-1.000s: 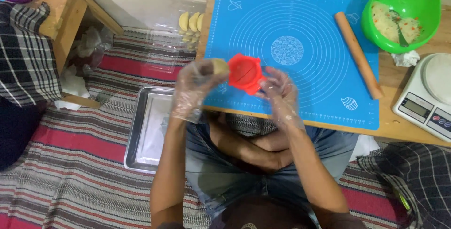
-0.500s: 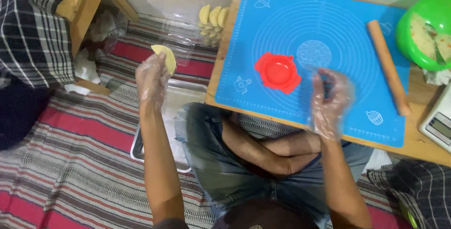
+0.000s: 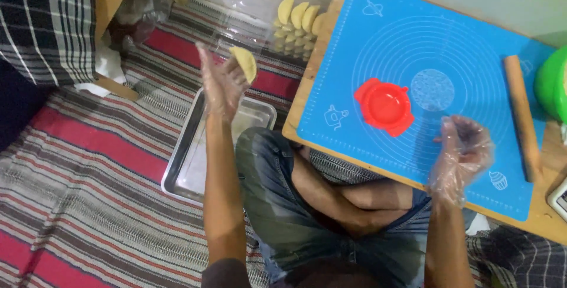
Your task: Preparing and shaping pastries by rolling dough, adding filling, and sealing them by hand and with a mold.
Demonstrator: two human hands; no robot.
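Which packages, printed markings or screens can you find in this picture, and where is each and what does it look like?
Clear plastic container: on the striped floor cloth left of the board, transparent, holding pale yellow dumplings.
Blue baking mat: on the wooden board, printed with white rings and small drawings.
Kitchen scale: right edge, white corner only; screen not visible.

One folded dumpling [image 3: 244,63] sits in the left hand [image 3: 221,84]; beyond it, four more dumplings [image 3: 298,17] lie in one clear container [image 3: 260,10]. One steel tray [image 3: 195,158] lies below that hand. Near the right hand [image 3: 463,155] are one red dumpling press [image 3: 385,106], one blue mat [image 3: 449,40], one rolling pin [image 3: 522,116] and one green bowl [image 3: 554,84].
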